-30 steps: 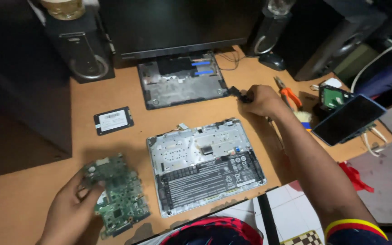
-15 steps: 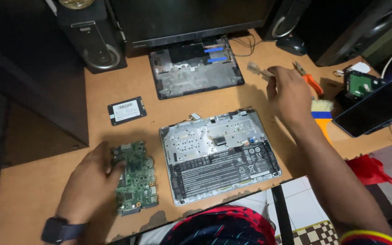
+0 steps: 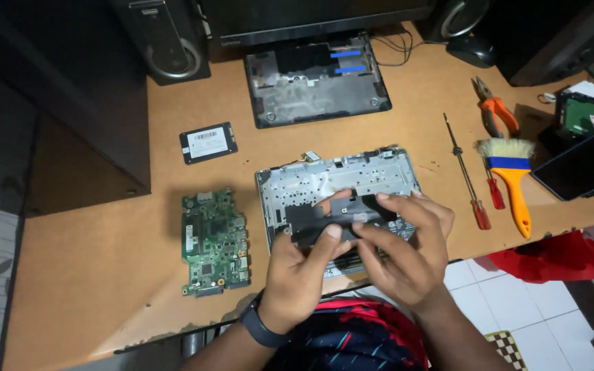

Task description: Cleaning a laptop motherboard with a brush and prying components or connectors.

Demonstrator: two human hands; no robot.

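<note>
Head view: left hand (image 3: pixel 302 271) and right hand (image 3: pixel 407 251), both grasping 1 flat black rectangular battery pack (image 3: pixel 338 218) by its near edge, thumbs on top. Pack held slightly tilted just above the lower half of the open silver laptop chassis (image 3: pixel 342 175), near the front edge of the brown wooden surface (image 3: pixel 104 261). Dark wristband (image 3: pixel 259 328) on left wrist. Green rectangular circuit board (image 3: pixel 214 240) flat just left of chassis, untouched. Small black rectangular drive with white label (image 3: pixel 207 143) farther back left. Dark grey laptop bottom cover (image 3: pixel 317 82) beyond chassis, at monitor base. To the right, well apart from both hands: 2 red-handled screwdrivers (image 3: pixel 469 178), yellow-handled brush with pale bristles (image 3: pixel 510 175), orange-handled pliers (image 3: pixel 495 110). Red cloth (image 3: pixel 551 257) at right edge.
</note>
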